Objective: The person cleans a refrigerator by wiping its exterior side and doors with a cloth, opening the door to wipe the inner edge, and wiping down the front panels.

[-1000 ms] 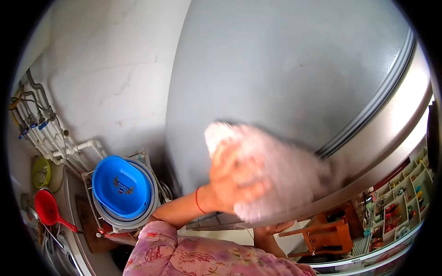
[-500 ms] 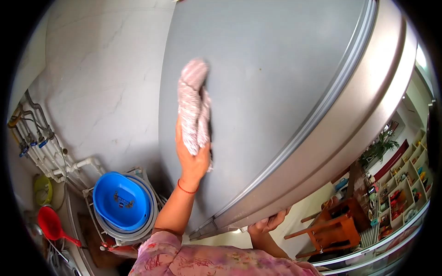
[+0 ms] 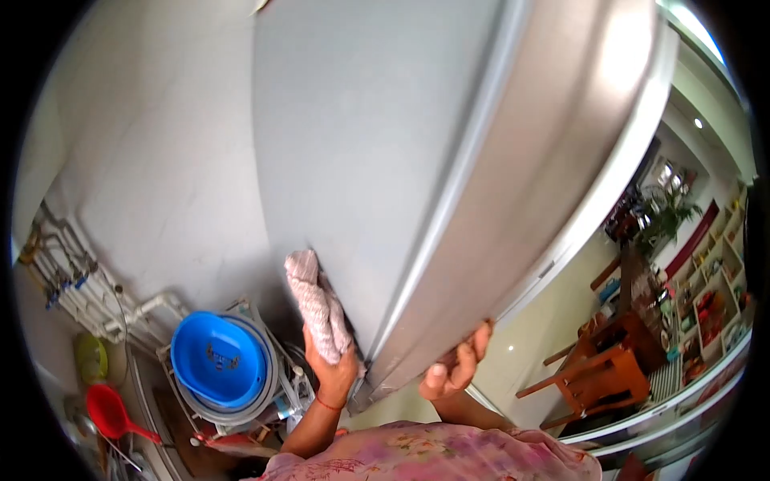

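A folded pink-and-white cloth (image 3: 309,297) lies against the grey side panel of a refrigerator (image 3: 361,160). My left hand (image 3: 333,373) is closed on it, low down near the panel's bottom end in view. At the refrigerator's silver front, by its lower edge, is my right hand (image 3: 459,367). Its fingers are loosely bent and apart, with nothing seen in them; whether they touch the front is hard to tell.
On the left, a blue basin (image 3: 218,357) rests on grey basins on a rack. A red ladle (image 3: 112,413), a green-yellow bowl (image 3: 91,358) and white pipes (image 3: 152,305) are nearby. To the right stand a wooden chair (image 3: 601,377) and shelves (image 3: 714,313).
My left hand has drawn the cloth down the side panel toward me. My right hand has turned, showing more of its fingers. The view has shifted toward the refrigerator's front.
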A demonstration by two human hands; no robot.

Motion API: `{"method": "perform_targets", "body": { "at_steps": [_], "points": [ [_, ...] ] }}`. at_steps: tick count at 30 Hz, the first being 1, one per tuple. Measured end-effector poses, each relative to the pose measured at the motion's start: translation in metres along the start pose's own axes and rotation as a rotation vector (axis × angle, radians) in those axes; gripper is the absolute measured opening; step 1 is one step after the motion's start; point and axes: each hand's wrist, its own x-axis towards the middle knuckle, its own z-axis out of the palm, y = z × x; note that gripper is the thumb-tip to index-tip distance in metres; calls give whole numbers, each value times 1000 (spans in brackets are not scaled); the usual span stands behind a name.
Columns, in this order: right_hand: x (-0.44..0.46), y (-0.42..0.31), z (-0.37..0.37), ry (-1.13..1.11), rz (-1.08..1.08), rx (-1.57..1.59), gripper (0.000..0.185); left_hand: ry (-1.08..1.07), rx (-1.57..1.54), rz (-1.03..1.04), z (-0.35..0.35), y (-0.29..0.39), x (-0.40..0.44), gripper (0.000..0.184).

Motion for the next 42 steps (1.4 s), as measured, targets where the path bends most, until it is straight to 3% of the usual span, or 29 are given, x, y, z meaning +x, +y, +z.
{"method": "perform_targets", "body": {
  "at_steps": [4, 8, 12, 14, 16, 20, 25, 28, 30, 31, 35, 39, 42],
  "points": [
    [-16, 3, -8, -2, 38, 125, 27, 36, 28, 176, 6, 3, -12, 52],
    [-18, 4, -23, -87, 96, 216, 32, 27, -74, 114, 3, 3, -29, 62],
    [-30, 16, -34, -128, 59, 276, 32, 64, -225, 29, 26, 71, -46, 66],
    [-35, 19, -42, -178, 50, 315, 32, 177, -9, 35, 51, 128, -44, 63],
    [-43, 20, -49, -206, 73, 332, 31, 204, -140, -115, -18, 66, -66, 63],
    [-59, 16, -60, -243, 142, 405, 34, 367, 244, 212, -6, 106, -74, 65],
    [-49, 30, -90, -338, 281, 699, 35, 289, 872, 793, 27, 134, -67, 67],
    [-70, 36, -105, -114, 842, 1054, 36, 114, 1215, 1020, 70, 126, -73, 69],
    [-64, 46, -125, 35, 917, 965, 39, 54, 1409, 1136, 107, 115, -73, 71],
    [-59, 49, -134, 103, 959, 920, 41, 76, 1419, 1133, 124, 111, -74, 71],
    [-43, 53, -153, 187, 710, 773, 50, 134, 1275, 1030, 168, 111, -73, 88],
    [-25, 59, -157, 53, 604, 1254, 56, -19, 1255, 1026, 160, 118, -77, 87],
    [-6, 55, -150, -56, 678, 1689, 59, -158, 1039, 1003, 147, 120, -81, 78]
  ]
}}
